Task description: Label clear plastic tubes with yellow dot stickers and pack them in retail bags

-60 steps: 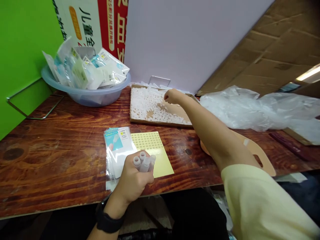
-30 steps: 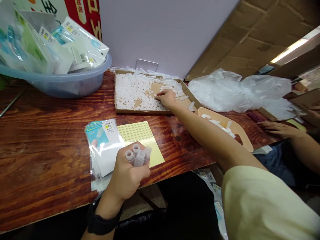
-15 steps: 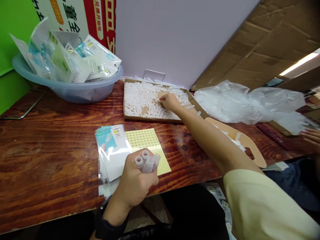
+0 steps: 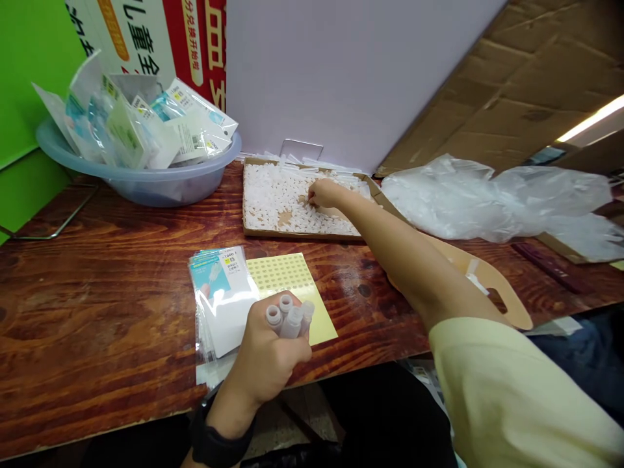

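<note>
My left hand (image 4: 273, 354) is wrapped round several small translucent plastic tubes (image 4: 291, 323). They stand upright in the fist, and at least two show open mouths. My right hand (image 4: 322, 194) reaches into a shallow cardboard tray (image 4: 305, 235), fingertips pinched together down among many small white plastic pieces (image 4: 268, 198). What sits between those fingers is too small to make out. Beside my left hand lies a stack of clear-sleeved printed card packets (image 4: 221, 299). A yellow sheet of small stickers (image 4: 283, 273) lies partly under the stack and behind the fist.
A blue plastic basin (image 4: 160, 182) heaped with filled packets stands at the back left. Right of the cardboard tray are a clear plastic bag (image 4: 439, 195) and a beige tray (image 4: 514, 305), partly behind my right forearm. Grey board and cardboard rise behind the table.
My right hand has shifted slightly left and down among the white pieces. My left hand keeps its hold on the tubes. At the right edge, another person's hand has gone out of view.
</note>
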### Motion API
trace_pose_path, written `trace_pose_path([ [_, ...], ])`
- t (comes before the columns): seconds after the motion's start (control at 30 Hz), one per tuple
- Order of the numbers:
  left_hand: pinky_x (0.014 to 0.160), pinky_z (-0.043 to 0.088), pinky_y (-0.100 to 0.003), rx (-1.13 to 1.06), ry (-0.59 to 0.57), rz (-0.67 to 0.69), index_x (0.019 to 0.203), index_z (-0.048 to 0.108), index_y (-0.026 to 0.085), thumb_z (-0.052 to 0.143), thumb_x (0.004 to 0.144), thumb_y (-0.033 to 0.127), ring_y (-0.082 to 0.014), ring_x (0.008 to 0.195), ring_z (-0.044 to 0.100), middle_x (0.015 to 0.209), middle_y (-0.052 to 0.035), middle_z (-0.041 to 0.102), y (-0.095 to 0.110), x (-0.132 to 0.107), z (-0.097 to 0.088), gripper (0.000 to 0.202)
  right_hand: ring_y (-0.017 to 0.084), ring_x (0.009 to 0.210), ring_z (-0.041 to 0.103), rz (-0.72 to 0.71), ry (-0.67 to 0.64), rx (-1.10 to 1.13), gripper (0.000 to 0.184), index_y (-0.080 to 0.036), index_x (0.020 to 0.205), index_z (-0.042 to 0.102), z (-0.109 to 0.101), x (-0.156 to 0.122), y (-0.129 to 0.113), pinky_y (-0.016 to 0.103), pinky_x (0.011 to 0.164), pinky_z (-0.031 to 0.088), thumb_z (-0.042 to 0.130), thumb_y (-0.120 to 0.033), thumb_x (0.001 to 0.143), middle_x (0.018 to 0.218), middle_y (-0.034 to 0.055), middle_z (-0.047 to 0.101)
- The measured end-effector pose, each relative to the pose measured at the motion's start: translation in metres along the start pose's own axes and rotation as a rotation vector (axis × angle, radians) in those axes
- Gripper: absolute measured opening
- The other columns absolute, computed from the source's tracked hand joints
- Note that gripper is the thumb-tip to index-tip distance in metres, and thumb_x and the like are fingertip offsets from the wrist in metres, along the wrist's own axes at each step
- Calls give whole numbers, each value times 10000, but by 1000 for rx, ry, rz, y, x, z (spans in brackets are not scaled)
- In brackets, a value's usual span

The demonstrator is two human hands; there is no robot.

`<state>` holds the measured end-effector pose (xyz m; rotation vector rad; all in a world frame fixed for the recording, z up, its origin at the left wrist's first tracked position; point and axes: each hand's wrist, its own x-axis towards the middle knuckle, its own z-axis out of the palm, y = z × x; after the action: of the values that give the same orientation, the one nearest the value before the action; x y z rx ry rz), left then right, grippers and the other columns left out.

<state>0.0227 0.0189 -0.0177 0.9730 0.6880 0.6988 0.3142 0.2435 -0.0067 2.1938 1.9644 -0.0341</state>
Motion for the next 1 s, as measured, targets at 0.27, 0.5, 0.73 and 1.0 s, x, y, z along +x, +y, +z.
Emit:
trace_pose_path([
  [0.27, 465, 230, -251, -11, 2, 22, 524, 437, 164, 571, 472, 62, -80, 509, 346, 533, 38, 406, -2, 3, 1, 176, 204, 783, 659, 43, -115, 180, 164, -143, 889, 692, 2, -11, 9, 282, 738, 496, 547, -219, 877, 800, 99, 716],
  [0.5, 471, 211, -268, -9, 13, 13, 523, 425, 168, 584, 471, 74, -85, 517, 338, 533, 37, 395, -2, 1, 0, 193, 153, 649, 636, 56, -216, 387, 134, -150, 852, 663, -3, -15, 19, 254, 648, 530, 540, -200, 873, 711, 77, 685],
  [0.73, 481, 214, -260, -18, 2, 8, 517, 410, 161, 593, 470, 70, -78, 524, 341, 536, 36, 392, 0, 3, 1, 209, 124, 578, 575, 67, -270, 445, 193, -163, 674, 578, -9, -11, 14, 249, 640, 513, 587, -211, 861, 617, 35, 607],
  [1.0, 471, 200, -255, -37, 1, -3, 512, 394, 161, 588, 462, 69, -71, 511, 332, 525, 41, 382, 2, 3, 2, 221, 108, 545, 539, 34, -377, 448, 257, -154, 627, 554, -18, -9, 9, 231, 604, 490, 691, -280, 804, 594, 11, 575],
])
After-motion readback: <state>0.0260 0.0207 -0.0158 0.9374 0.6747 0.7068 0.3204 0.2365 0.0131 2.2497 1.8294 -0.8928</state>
